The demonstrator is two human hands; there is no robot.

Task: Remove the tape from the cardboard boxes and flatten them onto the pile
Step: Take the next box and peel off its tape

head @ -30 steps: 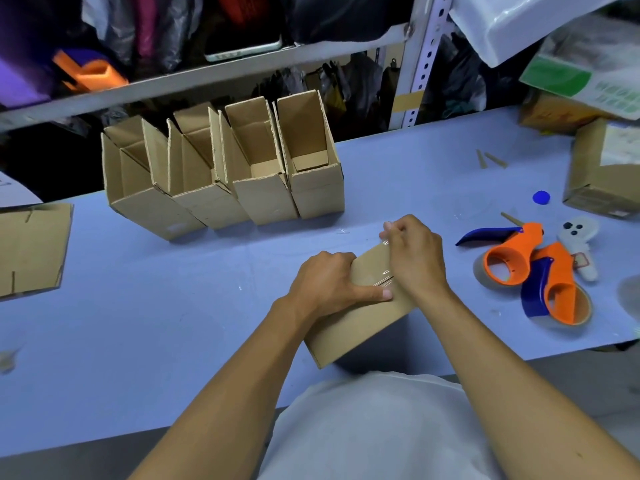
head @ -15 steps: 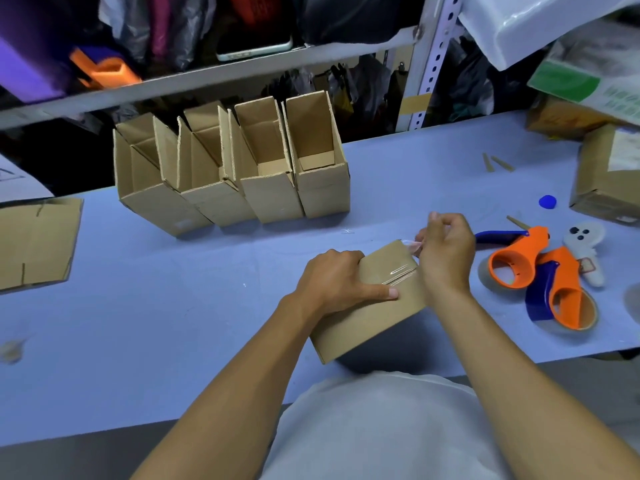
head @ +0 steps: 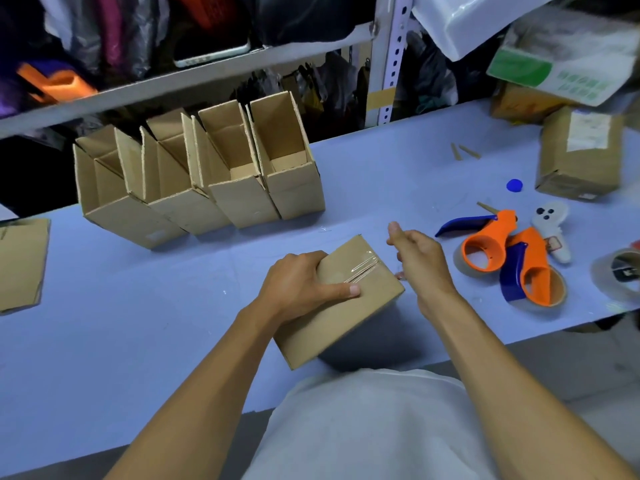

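A small closed cardboard box [head: 346, 317] stands near the table's front edge, tilted to the left. Wrinkled clear tape [head: 363, 266] runs along the seam on its top face. My left hand [head: 298, 285] grips the box's top left side, thumb lying across the top. My right hand [head: 419, 258] hovers just off the box's right edge, fingers curled and thumb raised. A faint clear glint shows beneath it; whether it pinches tape is unclear. Flat cardboard [head: 20, 261] lies at the far left.
A row of several open-topped cardboard boxes [head: 207, 178] leans at the back of the blue table. Two orange-and-blue tape dispensers [head: 485, 251] [head: 530, 278], a tape roll [head: 620, 271], a blue cap [head: 514, 185] and a closed box [head: 581, 157] sit at the right. A metal shelf [head: 207, 77] overhangs behind.
My right hand has moved from the box's top seam out to the right, off the box. My left hand has kept its hold and the box has stayed put.
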